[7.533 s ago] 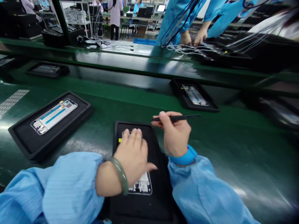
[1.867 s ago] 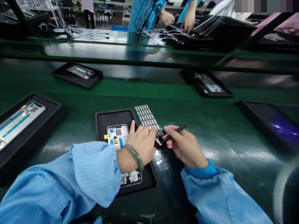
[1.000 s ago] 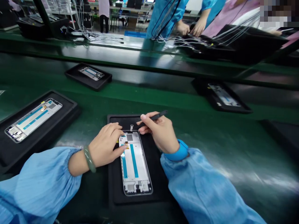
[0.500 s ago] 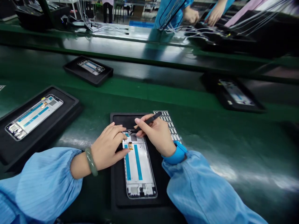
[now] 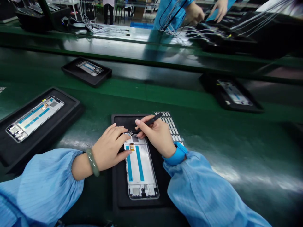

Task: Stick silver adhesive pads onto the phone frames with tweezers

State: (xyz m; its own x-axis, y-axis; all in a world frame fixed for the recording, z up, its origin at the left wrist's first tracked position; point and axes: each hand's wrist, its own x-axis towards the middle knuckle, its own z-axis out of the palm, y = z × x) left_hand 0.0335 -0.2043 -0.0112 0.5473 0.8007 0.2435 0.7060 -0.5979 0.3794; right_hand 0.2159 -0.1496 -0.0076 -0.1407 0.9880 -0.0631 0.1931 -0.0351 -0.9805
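A silver phone frame [image 5: 144,164] with blue strips lies in a black tray [image 5: 118,189] in front of me. My left hand [image 5: 110,148] rests at the frame's upper left edge, fingers spread, thumb near a small orange flex part [image 5: 132,147]. Between the thumb and fingers of my right hand [image 5: 159,135] is a black pen-like tool [image 5: 153,119], its lower end over the frame's top edge. Whatever lies right under the tool's tip is too small to make out. A sheet of small white labels [image 5: 174,130] sits partly behind my right hand.
Another black tray [image 5: 59,126] with a phone frame [image 5: 35,118] stands at the left. Two more loaded trays, one at the back left [image 5: 94,80] and one at the right [image 5: 246,107], lie farther off. Beyond a ledge, a person's hands [image 5: 195,13] work among white cables.
The two far trays have shifted slightly left in the view. The other person's hands have moved a little. My hands and the tool keep nearly the same place.
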